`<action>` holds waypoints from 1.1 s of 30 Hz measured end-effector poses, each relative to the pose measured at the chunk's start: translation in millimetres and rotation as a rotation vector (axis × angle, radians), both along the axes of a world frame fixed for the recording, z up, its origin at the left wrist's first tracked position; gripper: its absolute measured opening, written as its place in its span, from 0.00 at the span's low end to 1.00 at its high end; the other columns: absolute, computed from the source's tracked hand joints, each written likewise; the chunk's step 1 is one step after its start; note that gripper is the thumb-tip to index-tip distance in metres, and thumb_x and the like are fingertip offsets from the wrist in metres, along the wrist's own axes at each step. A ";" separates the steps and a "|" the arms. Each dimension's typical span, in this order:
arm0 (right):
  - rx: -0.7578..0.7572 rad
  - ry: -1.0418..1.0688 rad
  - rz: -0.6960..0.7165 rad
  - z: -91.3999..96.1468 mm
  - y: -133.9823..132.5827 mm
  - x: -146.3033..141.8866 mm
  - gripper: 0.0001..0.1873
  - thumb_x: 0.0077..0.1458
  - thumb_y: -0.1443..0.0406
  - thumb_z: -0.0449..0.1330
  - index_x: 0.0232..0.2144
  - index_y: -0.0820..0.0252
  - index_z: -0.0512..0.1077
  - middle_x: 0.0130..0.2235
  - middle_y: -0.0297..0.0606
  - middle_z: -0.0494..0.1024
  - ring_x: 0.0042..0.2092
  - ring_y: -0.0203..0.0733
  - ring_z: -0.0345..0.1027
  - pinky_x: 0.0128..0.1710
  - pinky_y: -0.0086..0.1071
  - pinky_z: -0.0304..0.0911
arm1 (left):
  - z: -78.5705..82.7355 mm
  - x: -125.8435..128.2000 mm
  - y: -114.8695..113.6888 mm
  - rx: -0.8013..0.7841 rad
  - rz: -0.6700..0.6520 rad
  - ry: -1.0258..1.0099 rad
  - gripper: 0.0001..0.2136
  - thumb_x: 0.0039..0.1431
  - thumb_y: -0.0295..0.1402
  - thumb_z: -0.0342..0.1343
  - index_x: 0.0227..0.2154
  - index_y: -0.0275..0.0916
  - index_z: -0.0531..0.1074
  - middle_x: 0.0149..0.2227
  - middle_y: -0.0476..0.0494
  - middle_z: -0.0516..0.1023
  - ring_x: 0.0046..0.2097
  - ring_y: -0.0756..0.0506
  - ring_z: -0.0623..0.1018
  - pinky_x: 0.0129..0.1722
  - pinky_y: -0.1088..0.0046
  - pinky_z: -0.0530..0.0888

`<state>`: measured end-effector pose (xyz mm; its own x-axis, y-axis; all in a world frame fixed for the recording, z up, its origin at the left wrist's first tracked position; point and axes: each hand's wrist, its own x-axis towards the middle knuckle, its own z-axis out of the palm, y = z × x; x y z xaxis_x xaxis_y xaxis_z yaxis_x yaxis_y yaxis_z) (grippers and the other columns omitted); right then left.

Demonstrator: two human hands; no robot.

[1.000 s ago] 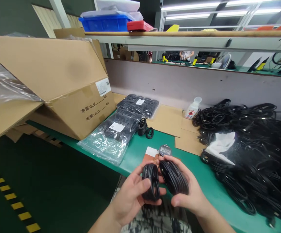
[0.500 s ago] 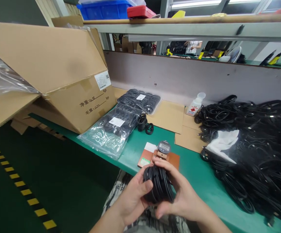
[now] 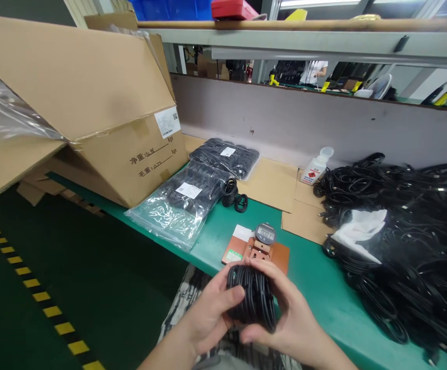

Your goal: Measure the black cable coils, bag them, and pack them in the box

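Note:
Between my two hands is a bundle of coiled black cables [image 3: 251,298], held over my lap at the table's front edge. My left hand [image 3: 211,311] grips its left side, thumb across the coils. My right hand [image 3: 285,308] wraps round its right side, fingers over the top and thumb underneath. Just beyond the bundle lies a digital dial gauge [image 3: 265,233] on a copper-coloured fixture [image 3: 262,252], partly hidden by my fingers. Two small black cable coils [image 3: 230,192] rest farther back, beside a clear bag of coiled cables [image 3: 192,192].
A large open carton [image 3: 130,154] stands at the left. A second bagged batch of cables [image 3: 227,156] lies behind. Loose black cables [image 3: 408,246] are heaped at the right with a white cloth [image 3: 360,231] on them. A white bottle [image 3: 316,167] stands near the wall.
My view has shifted slightly. Both hands still hold the cable bundle, whose coils now sit closer together. The gauge display has changed.

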<state>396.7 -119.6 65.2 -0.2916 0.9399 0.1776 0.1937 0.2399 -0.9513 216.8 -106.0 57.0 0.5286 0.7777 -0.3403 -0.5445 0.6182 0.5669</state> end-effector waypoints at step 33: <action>0.044 -0.235 0.276 5.1 -3.3 -14.2 0.53 0.47 0.37 0.58 0.67 0.54 0.47 0.69 0.50 0.47 0.68 0.63 0.43 0.65 0.54 0.47 | -30.8 -14.4 -18.7 -0.121 -0.054 -0.153 0.27 0.40 0.37 0.73 0.46 0.40 0.75 0.38 0.40 0.81 0.45 0.37 0.80 0.41 0.66 0.73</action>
<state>382.4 -122.9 70.3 -0.5712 0.8128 0.1144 0.3280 0.3538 -0.8759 202.4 -124.7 26.2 0.6211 0.7050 -0.3424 -0.5826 0.7076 0.3999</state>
